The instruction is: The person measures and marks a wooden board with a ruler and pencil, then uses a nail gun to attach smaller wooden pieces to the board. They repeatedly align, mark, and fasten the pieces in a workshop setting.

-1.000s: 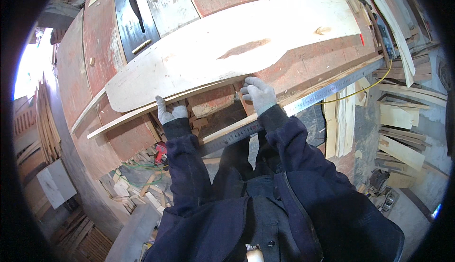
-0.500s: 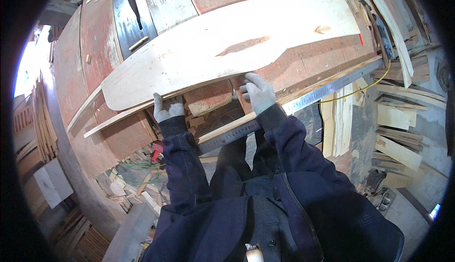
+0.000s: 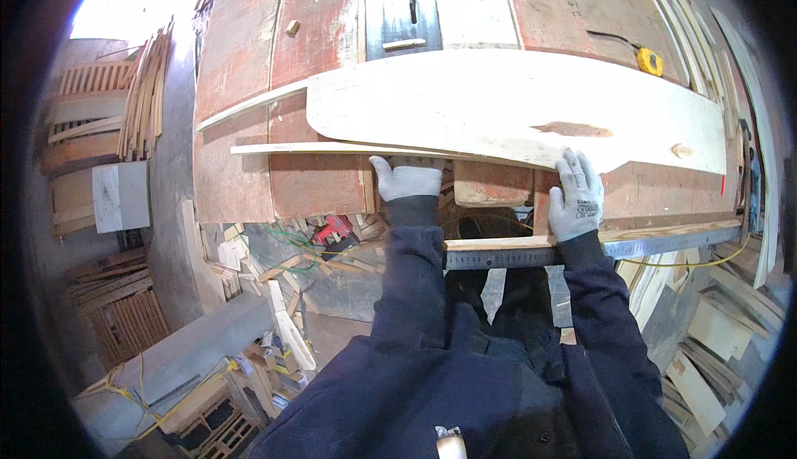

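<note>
A long pale board (image 3: 465, 98) with one rounded end and a dark knot patch lies across the workbench. A thin wooden strip (image 3: 324, 148) runs along its near edge, slanting away from the board at the left. My left hand (image 3: 409, 182), in a light grey glove, is at the strip's near side, thumb spread out left and fingertips in shadow against the strip's edge. My right hand (image 3: 577, 197), gloved too, rests with fingers stretched out at the board's near edge, right of the strip's end. Another narrow strip (image 3: 249, 108) emerges from beneath the rounded end.
A steel ruler (image 3: 506, 258) lines the bench's front rail. Far back sit a yellow tape measure (image 3: 650, 62) and a slotted metal plate (image 3: 401, 11) set in the red-brown bench top (image 3: 320, 31). A red power tool (image 3: 334, 232) and wood scraps lie below left.
My view has swung left, so the bench shows squarer and farther right. My right hand's fingers, curled at the board's edge before, now lie straighter on it. My left hand keeps near the strip.
</note>
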The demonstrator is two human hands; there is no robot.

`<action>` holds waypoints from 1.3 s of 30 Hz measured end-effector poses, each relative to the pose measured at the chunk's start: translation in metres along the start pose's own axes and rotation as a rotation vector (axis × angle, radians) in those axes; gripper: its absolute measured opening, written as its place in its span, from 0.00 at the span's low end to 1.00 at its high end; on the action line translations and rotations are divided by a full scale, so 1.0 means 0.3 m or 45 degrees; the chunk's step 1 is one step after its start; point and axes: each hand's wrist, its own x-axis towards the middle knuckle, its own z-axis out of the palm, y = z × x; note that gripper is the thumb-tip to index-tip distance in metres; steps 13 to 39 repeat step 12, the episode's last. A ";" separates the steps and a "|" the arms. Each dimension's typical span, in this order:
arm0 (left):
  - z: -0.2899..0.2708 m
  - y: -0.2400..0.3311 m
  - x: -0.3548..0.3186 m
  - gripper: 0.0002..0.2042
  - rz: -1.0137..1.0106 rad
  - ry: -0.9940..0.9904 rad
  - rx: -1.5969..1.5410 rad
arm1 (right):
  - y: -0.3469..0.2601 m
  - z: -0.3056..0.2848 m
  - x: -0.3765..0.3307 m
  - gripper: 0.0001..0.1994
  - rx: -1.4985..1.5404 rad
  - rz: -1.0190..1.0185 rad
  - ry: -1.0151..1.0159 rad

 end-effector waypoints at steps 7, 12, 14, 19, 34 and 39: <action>-0.012 -0.032 0.054 0.35 0.055 0.022 -0.054 | 0.005 0.013 -0.003 0.27 -0.031 -0.027 -0.009; -0.038 -0.035 0.085 0.38 0.068 0.078 -0.135 | 0.018 0.026 -0.012 0.28 -0.044 -0.039 -0.029; -0.038 -0.035 0.085 0.38 0.068 0.078 -0.135 | 0.018 0.026 -0.012 0.28 -0.044 -0.039 -0.029; -0.038 -0.035 0.085 0.38 0.068 0.078 -0.135 | 0.018 0.026 -0.012 0.28 -0.044 -0.039 -0.029; -0.038 -0.035 0.085 0.38 0.068 0.078 -0.135 | 0.018 0.026 -0.012 0.28 -0.044 -0.039 -0.029; -0.038 -0.035 0.085 0.38 0.068 0.078 -0.135 | 0.018 0.026 -0.012 0.28 -0.044 -0.039 -0.029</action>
